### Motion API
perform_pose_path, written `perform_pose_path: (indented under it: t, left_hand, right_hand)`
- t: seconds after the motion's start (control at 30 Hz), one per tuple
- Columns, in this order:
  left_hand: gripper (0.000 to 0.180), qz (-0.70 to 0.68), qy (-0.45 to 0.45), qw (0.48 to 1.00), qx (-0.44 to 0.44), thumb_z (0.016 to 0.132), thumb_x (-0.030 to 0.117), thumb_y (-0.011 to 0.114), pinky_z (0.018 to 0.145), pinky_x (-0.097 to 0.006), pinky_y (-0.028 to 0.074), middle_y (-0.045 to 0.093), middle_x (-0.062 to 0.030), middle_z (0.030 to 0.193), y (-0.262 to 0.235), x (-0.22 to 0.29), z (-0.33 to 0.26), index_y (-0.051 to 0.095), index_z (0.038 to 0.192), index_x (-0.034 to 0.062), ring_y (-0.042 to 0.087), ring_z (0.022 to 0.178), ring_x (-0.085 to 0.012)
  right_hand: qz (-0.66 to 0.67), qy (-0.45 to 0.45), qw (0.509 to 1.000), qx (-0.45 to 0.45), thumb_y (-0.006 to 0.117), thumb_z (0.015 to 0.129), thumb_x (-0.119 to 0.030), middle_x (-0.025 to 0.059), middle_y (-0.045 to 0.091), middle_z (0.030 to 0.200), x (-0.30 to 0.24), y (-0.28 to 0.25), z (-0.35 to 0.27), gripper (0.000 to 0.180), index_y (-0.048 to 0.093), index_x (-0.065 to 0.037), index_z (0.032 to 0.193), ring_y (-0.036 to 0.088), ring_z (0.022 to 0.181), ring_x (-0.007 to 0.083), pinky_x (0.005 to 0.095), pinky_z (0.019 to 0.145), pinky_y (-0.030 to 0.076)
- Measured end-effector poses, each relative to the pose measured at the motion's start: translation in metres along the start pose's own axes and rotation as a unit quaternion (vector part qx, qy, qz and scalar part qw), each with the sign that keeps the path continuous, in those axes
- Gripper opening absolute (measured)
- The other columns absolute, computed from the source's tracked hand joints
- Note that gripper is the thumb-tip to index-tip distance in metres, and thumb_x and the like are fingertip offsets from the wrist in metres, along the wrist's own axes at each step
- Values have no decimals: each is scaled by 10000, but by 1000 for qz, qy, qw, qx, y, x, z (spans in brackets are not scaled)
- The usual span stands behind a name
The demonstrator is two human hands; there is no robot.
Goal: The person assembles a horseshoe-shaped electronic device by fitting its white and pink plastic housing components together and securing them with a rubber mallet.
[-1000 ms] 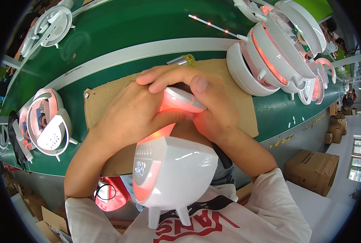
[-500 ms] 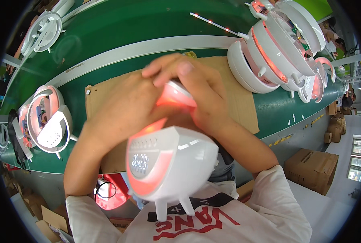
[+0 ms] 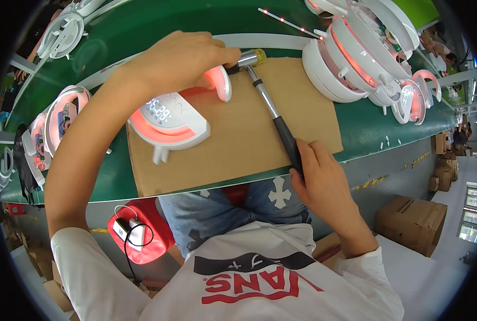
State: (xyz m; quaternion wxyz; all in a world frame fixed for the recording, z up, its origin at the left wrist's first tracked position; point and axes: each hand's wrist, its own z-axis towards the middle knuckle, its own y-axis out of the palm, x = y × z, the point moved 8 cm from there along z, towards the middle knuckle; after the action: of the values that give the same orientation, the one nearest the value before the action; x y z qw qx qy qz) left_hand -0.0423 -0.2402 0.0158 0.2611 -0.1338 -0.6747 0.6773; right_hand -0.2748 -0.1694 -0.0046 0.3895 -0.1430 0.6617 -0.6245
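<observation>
Left hand steadies a white, pink-glowing round plastic clock lamp on brown cardboard; right hand grasps a black-handled metal hammer. A hard blow could crack the shell.

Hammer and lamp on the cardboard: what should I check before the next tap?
1. Right hand grips hammer handle: ok.
2. Left hand steadies the white lamp: ok.
3. Lamp rests on cardboard sheet, not bare belt: ok.
4. Left fingers clear of hammer head: not ok, they sit right beside it.
5. Glowing ring seated in the base: cannot tell, hand covers it.
</observation>
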Motion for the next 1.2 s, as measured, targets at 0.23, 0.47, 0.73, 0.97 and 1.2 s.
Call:
perform_pose_path:
  t: [0.23,0.47,0.73,0.97,1.2]
  left_hand:
    - [341,-4,-30,998,52,772,76,709,922,-424,457,614,-95,1064,10,3,-12,589,1088,37,576,1026,-325]
    - [299,2,-48,999,1,777,110,726,907,-428,463,617,-102,1002,18,-1,-10,594,1040,54,576,1017,-321]
    - [244,-160,-151,975,-34,793,118,699,827,-417,530,677,-107,1036,17,-5,-11,692,1031,62,645,1003,-303]
    - [219,-29,-73,997,-3,827,128,664,811,-387,502,651,-81,1030,13,0,-9,633,1038,76,616,956,-320]
    - [234,-128,-87,987,-48,816,233,733,866,-383,477,639,-70,1042,19,2,-8,657,981,86,585,1032,-307]
  right_hand:
    - [21,43,998,40,669,863,-76,128,599,811,45,-29,-4,446,533,14,1278,580,617,281,395,603,485]
    - [245,132,960,8,621,960,-73,68,537,704,34,-56,-40,289,599,14,1235,494,591,128,271,548,381]
    - [143,1,988,56,654,936,-67,167,634,819,-4,-67,-37,338,596,50,1247,608,635,253,314,614,486]
    - [165,40,984,-51,638,960,-84,186,652,849,-8,-36,-37,374,560,66,1293,623,645,293,332,639,510]
    - [164,56,985,11,603,986,-110,141,600,774,-9,-46,-41,370,547,56,1312,574,605,228,315,591,457]
